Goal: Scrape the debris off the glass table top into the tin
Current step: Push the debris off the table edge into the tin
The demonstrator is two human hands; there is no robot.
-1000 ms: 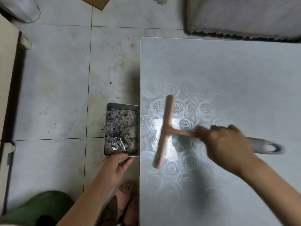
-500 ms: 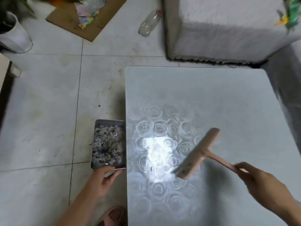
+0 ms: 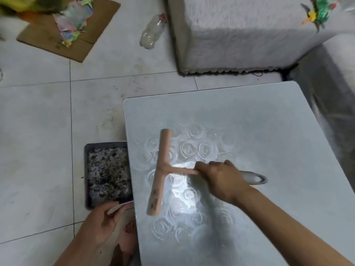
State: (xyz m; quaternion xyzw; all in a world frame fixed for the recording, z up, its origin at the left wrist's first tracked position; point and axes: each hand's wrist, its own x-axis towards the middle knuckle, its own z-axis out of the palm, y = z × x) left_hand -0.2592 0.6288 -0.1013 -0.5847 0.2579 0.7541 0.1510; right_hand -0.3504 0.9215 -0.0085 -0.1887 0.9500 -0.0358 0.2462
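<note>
Looks mid-sweep toward the tin (image 3: 107, 173). Grips the scraper (image 3: 161, 173) by its handle in the right hand (image 3: 221, 177), with the blade across the glass table top (image 3: 249, 121) near its left edge. Pinches the tin's near rim with the left hand (image 3: 99, 225), well apart from the right, holding it against that edge, already speckled with debris (image 3: 109, 181). Next, probably: calls for 1 last push over the edge, keeping the tin tucked under the lip.

We see the glass table top (image 3: 249, 121) pale grey-white, with a white rose pattern in its middle. The scraper (image 3: 163, 160) is peach-pink, its handle end grey. At nine o'clock from it, the tin (image 3: 86, 169) is dark grey, its debris (image 3: 108, 177) speckled black and white.
</note>
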